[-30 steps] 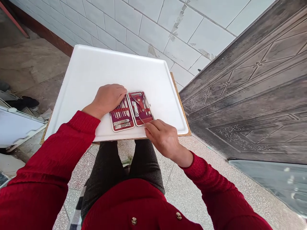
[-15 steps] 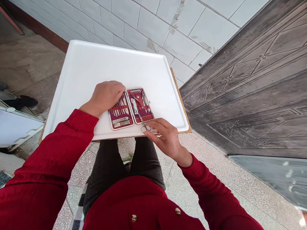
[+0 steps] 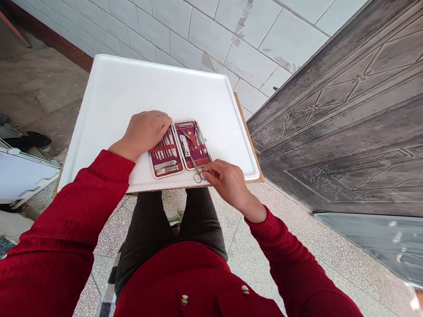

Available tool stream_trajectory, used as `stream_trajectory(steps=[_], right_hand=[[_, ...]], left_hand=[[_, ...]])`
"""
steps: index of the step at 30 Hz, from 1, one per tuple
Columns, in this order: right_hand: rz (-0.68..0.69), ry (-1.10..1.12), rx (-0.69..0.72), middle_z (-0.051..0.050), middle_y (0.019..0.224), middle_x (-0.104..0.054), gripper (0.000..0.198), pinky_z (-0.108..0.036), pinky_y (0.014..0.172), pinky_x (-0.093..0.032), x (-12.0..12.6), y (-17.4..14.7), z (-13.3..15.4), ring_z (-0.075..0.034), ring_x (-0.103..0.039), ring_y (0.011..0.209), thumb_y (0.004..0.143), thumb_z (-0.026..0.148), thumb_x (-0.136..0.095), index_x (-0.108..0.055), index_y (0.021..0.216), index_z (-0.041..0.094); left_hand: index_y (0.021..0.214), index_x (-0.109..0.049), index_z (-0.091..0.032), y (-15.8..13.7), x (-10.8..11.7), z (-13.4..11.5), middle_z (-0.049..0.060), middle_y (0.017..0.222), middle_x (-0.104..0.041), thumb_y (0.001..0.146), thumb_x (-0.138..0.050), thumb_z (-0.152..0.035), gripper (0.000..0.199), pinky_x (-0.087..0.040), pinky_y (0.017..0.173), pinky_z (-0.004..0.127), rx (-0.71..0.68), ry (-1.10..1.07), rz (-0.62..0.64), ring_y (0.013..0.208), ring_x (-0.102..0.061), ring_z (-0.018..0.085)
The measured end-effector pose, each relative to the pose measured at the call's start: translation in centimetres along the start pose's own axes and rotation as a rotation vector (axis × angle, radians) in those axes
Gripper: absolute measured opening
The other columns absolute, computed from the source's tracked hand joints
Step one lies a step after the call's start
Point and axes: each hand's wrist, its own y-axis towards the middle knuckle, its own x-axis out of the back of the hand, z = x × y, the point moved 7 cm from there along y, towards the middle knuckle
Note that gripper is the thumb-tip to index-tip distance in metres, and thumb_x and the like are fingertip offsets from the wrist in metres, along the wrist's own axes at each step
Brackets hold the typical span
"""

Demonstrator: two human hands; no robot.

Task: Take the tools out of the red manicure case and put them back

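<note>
An open manicure case (image 3: 168,175) with a maroon lining lies on a white foam board. Its left half holds several slim metal tools (image 3: 167,152) under a red strap and two nail clippers (image 3: 167,169) near the bottom. In the right half sit a red-handled cuticle nipper (image 3: 192,140) and another nail clipper (image 3: 184,146). My left hand (image 3: 147,132) is curled over the upper left edge of the case, its fingertips partly hidden. My right hand (image 3: 228,181) pinches small scissors (image 3: 195,169) at the finger loops, their blades pointing up over the case's right half.
The white foam board (image 3: 139,83) rests on a brown board (image 3: 256,171) above my knees. Beyond it stands a tiled wall (image 3: 185,26). To the right is a dark patterned door panel (image 3: 346,110); on the left, a white object (image 3: 26,176) sits on the floor.
My right hand has shifted slightly and its thumb and fingers have drawn closer together at the scissor loops. My left hand and the case have stayed in place.
</note>
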Motion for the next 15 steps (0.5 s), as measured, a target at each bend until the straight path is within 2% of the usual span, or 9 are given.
stream_trajectory(steps=[3, 7, 11, 13, 15], right_hand=[[0.041, 0.051, -0.033, -0.001, 0.081, -0.070, 0.009, -0.028, 0.070, -0.039, 0.1, 0.4, -0.5, -0.015, -0.060, 0.074, 0.095, 0.018, -0.066, -0.072, 0.089, 0.020], [0.092, 0.154, -0.057, -0.001, 0.080, -0.068, 0.012, -0.029, 0.070, -0.038, 0.8, 0.6, -1.3, -0.014, -0.056, 0.073, 0.097, 0.023, -0.062, -0.068, 0.087, 0.020], [0.241, 0.554, -0.142, 0.002, 0.074, -0.059, 0.029, -0.026, 0.060, -0.036, 0.9, 0.6, -2.1, -0.012, -0.047, 0.065, 0.097, 0.047, -0.065, -0.063, 0.086, 0.020], [0.314, 0.798, -0.212, 0.002, 0.073, -0.055, 0.041, -0.023, 0.053, -0.032, 0.7, 0.5, -2.4, -0.011, -0.044, 0.062, 0.091, 0.060, -0.070, -0.060, 0.085, 0.021], [0.326, 0.981, -0.253, 0.001, 0.077, -0.056, 0.048, -0.021, 0.048, -0.029, 0.7, 0.6, -2.4, -0.010, -0.044, 0.062, 0.084, 0.065, -0.078, -0.058, 0.085, 0.021]], left_hand=[[0.104, -0.074, -0.026, 0.0, -0.3, 0.4, 0.006, 0.112, -0.078, 0.103, -0.042, -0.027, 0.032, -0.053, 0.085, 0.041, 0.031, 0.017, -0.005, 0.109, -0.070, 0.030], [0.103, -0.074, -0.026, 0.0, 0.1, 0.1, 0.005, 0.111, -0.079, 0.103, -0.042, -0.026, 0.033, -0.053, 0.084, 0.039, 0.020, 0.028, -0.013, 0.108, -0.070, 0.028], [0.097, -0.074, -0.027, 0.0, 0.8, -0.4, 0.003, 0.108, -0.079, 0.104, -0.040, -0.028, 0.034, -0.052, 0.077, 0.037, -0.002, 0.058, -0.024, 0.105, -0.072, 0.026], [0.093, -0.073, -0.026, 0.0, 1.0, -0.4, 0.003, 0.108, -0.080, 0.104, -0.040, -0.029, 0.035, -0.052, 0.074, 0.036, -0.002, 0.062, -0.038, 0.104, -0.073, 0.026], [0.092, -0.072, -0.027, 0.0, 1.2, -0.3, 0.003, 0.108, -0.080, 0.104, -0.040, -0.029, 0.034, -0.051, 0.072, 0.036, -0.011, 0.047, -0.055, 0.103, -0.073, 0.026]])
